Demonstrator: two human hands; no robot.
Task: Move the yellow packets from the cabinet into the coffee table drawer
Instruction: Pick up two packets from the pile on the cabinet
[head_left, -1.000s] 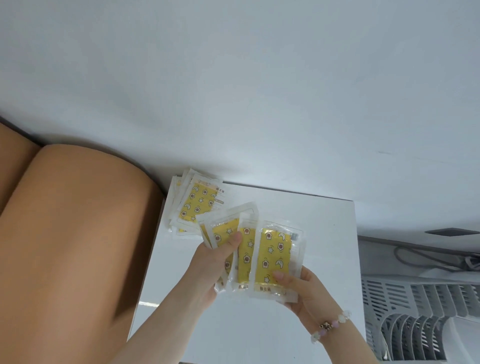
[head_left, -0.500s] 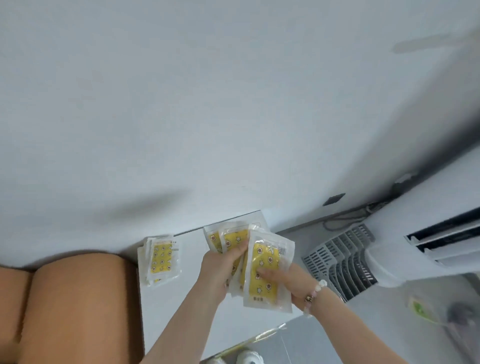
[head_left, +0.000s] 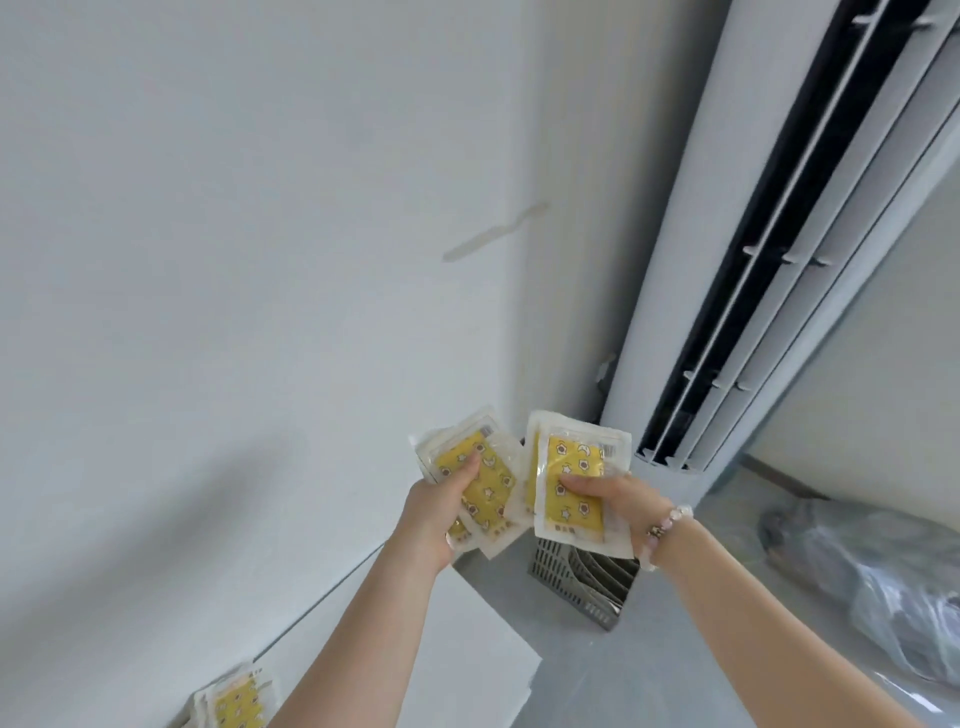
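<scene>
My left hand (head_left: 436, 512) grips a fan of several yellow packets (head_left: 485, 486) with clear edges, thumb pressed on the top one. My right hand (head_left: 610, 506) pinches a separate small stack of yellow packets (head_left: 571, 486) just to the right, slightly apart from the left bunch. Both bunches are held up in the air in front of the white wall. A further pile of yellow packets (head_left: 236, 701) lies on the white cabinet top (head_left: 467, 649) at the bottom left, partly cut off by the frame edge and my left forearm.
A tall white standing air conditioner (head_left: 753, 234) rises at the right with a grey grille (head_left: 582, 582) at its base. A plastic-wrapped bundle (head_left: 883, 571) lies on the grey floor at the far right. The white wall fills the left.
The view has swung up and to the right, away from the cabinet top. Both hands have lifted and the two bunches of packets have drawn apart.
</scene>
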